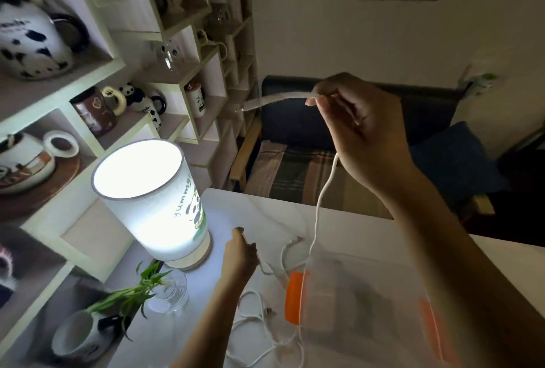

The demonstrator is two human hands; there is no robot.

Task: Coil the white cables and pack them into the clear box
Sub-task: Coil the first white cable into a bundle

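The right hand pinches a cable up high, the left hand grips more, so loose loops could snag the box.

Count of items on the table and in hand

Two hands: left, right. One clear box with two orange latches. White cables: several strands, exact number indistinct. One lit lamp, one glass vase, one mug at the table's left edge.
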